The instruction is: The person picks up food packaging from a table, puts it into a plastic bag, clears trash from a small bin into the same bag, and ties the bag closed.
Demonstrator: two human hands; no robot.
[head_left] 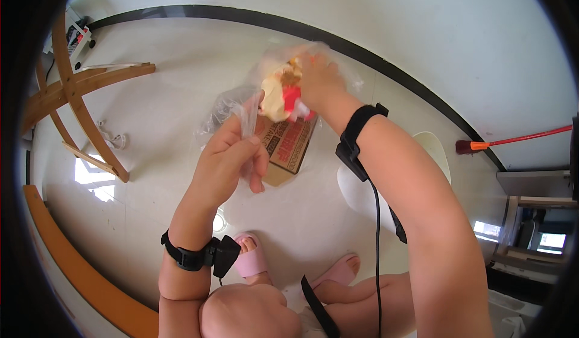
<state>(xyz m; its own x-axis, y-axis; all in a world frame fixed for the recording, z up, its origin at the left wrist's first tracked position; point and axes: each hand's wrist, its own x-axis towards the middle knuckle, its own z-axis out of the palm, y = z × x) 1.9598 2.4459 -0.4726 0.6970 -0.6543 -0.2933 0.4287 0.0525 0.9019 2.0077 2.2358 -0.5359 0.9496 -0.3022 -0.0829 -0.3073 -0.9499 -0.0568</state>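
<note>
A clear plastic bag [246,113] hangs in front of me, its film pinched between the thumb and fingers of my left hand [232,157]. In the bag's mouth is a crumpled bundle [274,100] of cream, brown and red wrapping-like pieces. My right hand [322,82] reaches into the bag and grips the bundle from its right side. Film and blur partly cover those fingertips. Below the bag, a brown cardboard box [288,148] with dark printing stands on the floor, partly hidden by the bag and my left hand.
A white rounded plastic piece [433,148] stands right of the box, partly behind my right forearm. A red-handled brush [473,147] leans near the wall. Curved wooden legs [90,112] rise at the left. My feet in pink slippers [252,259] are close below.
</note>
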